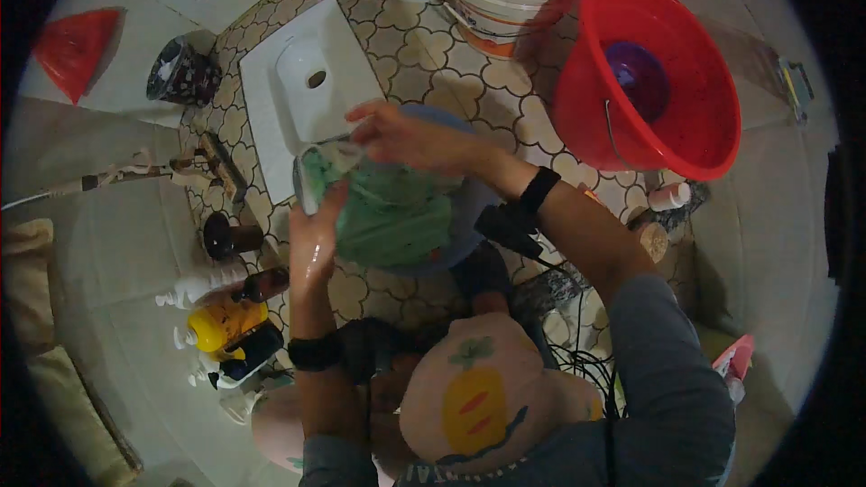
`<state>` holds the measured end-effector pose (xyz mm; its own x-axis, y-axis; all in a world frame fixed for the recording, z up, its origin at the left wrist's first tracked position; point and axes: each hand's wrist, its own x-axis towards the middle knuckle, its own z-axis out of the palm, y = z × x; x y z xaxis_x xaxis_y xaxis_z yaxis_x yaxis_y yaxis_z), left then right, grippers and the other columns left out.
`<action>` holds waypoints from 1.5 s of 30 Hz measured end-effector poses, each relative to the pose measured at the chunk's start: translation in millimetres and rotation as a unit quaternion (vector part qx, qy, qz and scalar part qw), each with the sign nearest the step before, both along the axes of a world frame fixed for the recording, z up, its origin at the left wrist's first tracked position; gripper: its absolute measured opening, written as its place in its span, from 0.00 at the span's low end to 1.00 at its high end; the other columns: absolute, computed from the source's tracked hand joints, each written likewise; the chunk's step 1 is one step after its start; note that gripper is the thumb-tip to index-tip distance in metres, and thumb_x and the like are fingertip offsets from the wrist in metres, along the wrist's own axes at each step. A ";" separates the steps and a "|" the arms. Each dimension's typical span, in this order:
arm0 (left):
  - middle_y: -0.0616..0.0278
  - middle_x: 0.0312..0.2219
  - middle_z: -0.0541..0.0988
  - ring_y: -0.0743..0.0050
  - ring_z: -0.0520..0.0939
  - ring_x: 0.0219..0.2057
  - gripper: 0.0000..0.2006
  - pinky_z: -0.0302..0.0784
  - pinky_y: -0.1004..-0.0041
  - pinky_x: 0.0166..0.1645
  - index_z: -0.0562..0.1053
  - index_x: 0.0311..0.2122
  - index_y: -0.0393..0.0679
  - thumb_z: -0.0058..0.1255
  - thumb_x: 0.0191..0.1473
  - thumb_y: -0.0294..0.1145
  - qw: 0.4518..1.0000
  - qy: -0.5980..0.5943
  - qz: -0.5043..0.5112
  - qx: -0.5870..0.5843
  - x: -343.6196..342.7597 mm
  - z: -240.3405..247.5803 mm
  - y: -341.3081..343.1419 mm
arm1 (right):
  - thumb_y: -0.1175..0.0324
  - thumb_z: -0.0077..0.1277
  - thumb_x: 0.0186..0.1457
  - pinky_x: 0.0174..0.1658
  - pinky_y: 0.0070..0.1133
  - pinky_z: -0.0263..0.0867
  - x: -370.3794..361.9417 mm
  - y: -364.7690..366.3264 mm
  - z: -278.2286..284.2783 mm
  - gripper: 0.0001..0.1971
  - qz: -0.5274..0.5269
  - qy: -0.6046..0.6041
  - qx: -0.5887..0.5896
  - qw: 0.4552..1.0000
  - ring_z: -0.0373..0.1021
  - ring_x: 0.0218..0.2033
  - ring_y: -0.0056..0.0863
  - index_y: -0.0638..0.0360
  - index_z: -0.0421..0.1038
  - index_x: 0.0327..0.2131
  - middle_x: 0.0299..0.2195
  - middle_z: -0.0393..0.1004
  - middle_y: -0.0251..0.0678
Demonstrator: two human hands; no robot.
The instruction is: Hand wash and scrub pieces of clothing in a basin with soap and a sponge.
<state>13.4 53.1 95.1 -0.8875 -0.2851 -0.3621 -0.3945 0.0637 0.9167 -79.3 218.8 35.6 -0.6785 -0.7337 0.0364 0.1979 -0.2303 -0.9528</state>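
Note:
In front of me a blue basin (475, 221) holds a crumpled green cloth (397, 221). Over its left side, my left hand (316, 227) is closed on a translucent, pale-rimmed thing (307, 182) with green showing through; its exact kind I cannot make out. My right hand (406, 138) reaches across above the basin. Its fingers are somewhat apart, close to the upper edge of the translucent thing; whether they touch it is unclear. The left wrist and hand look wet. Part of the cloth is hidden by my hands.
A white squat toilet (262, 86) lies beyond the basin. To the right stands a red bucket (586, 117) containing a purple bowl (636, 81); a white bucket (469, 22) is farther back. Several bottles, one a yellow bottle (216, 326), line the left wall, near a brush (225, 167).

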 end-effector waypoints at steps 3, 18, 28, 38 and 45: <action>0.58 0.39 0.73 0.73 0.73 0.39 0.21 0.66 0.75 0.45 0.67 0.45 0.34 0.46 0.52 0.41 0.993 0.042 -0.016 0.112 2.8 4.2 -4.2 | 0.59 0.58 0.42 0.50 0.24 0.58 7.8 13.6 -41.5 0.36 0.076 0.094 0.108 0.987 0.61 0.48 0.30 0.54 0.52 0.54 0.48 0.63 0.39; 0.57 0.44 0.70 0.61 0.71 0.45 0.23 0.64 0.61 0.52 0.65 0.48 0.40 0.40 0.54 0.48 0.918 0.138 0.087 0.360 2.3 23.1 -83.1 | 0.60 0.48 0.50 0.45 0.17 0.57 -14.3 80.1 -87.8 0.19 0.006 -0.022 0.255 0.967 0.63 0.42 0.20 0.59 0.66 0.44 0.40 0.68 0.30; 0.60 0.41 0.72 0.66 0.72 0.43 0.19 0.67 0.66 0.49 0.65 0.45 0.42 0.41 0.55 0.45 0.930 0.091 0.163 0.318 5.2 -18.4 -103.6 | 0.57 0.47 0.51 0.47 0.17 0.57 -23.7 89.1 -53.1 0.22 0.009 -0.024 0.305 0.952 0.63 0.42 0.19 0.64 0.65 0.44 0.42 0.68 0.32; 0.60 0.42 0.71 0.65 0.72 0.45 0.20 0.64 0.65 0.52 0.63 0.49 0.41 0.39 0.56 0.42 0.889 0.172 0.118 0.407 13.6 -26.9 -115.3 | 0.53 0.51 0.47 0.37 0.19 0.62 -26.8 86.3 -9.0 0.21 -0.066 -0.049 0.362 0.929 0.66 0.34 0.23 0.62 0.70 0.35 0.30 0.71 0.32; 0.59 0.42 0.72 0.67 0.71 0.45 0.20 0.64 0.65 0.51 0.63 0.47 0.38 0.43 0.53 0.40 0.864 0.115 -0.023 0.490 8.2 -65.6 -78.8 | 0.59 0.42 0.54 0.34 0.26 0.67 -36.3 88.1 -22.2 0.14 -0.127 -0.314 0.273 0.900 0.69 0.34 0.29 0.60 0.65 0.36 0.33 0.71 0.36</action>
<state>21.5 -25.7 29.5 -0.9704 0.0954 -0.2218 -0.2119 -0.7771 0.5927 -115.6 306.9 13.4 -0.5877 -0.3442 -0.7322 0.7441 0.1255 -0.6562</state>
